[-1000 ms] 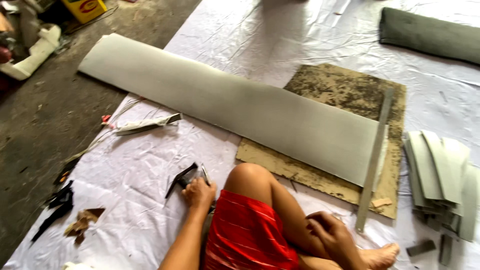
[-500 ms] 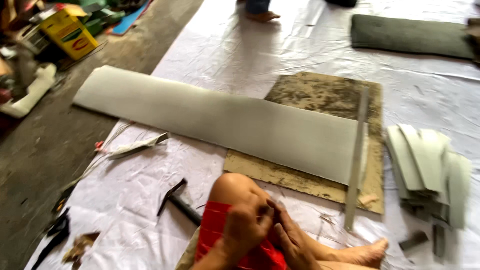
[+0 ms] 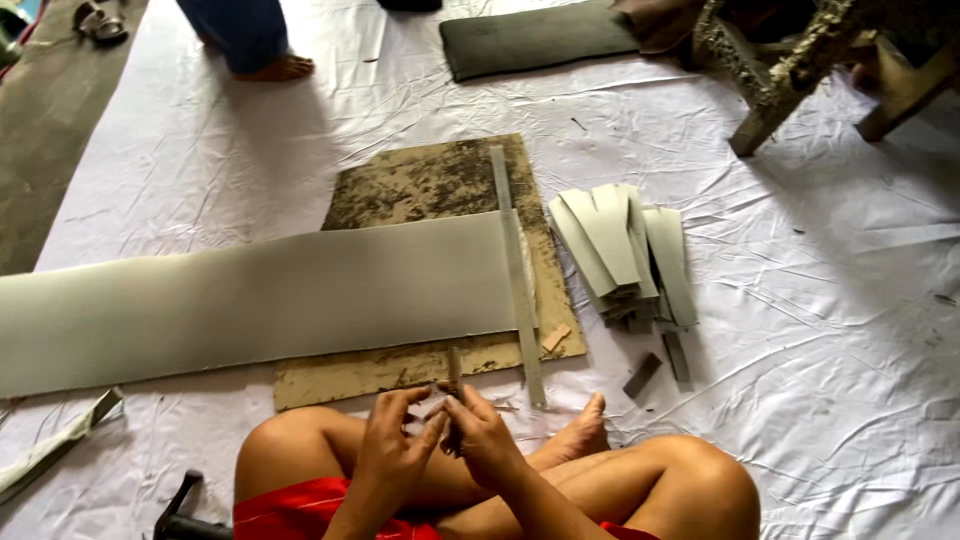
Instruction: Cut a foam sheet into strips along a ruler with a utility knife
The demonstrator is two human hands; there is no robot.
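Note:
I sit cross-legged on a white plastic sheet [image 3: 800, 330]. My left hand [image 3: 392, 445] and my right hand [image 3: 482, 438] meet in front of my shins, both closed around a small tool [image 3: 454, 368] whose thin brownish stem sticks up between the fingers. What kind of tool it is stays unclear. Just beyond the hands lies a long grey sheet [image 3: 250, 300] on a stained brown board [image 3: 430, 180]. A metal ruler [image 3: 515, 280] lies across the sheet's right end.
A fanned stack of grey strips [image 3: 625, 250] lies right of the board, with small offcuts [image 3: 642, 375] near my foot. A dark-handled tool [image 3: 178, 508] lies by my left knee. Another person's foot [image 3: 275, 68], a dark pad [image 3: 535, 38] and wooden furniture legs [image 3: 770, 95] are farther off.
My left hand has left the dark tool on the floor and joined my right hand in front of my legs. The view has swung right, bringing the strips and furniture into sight.

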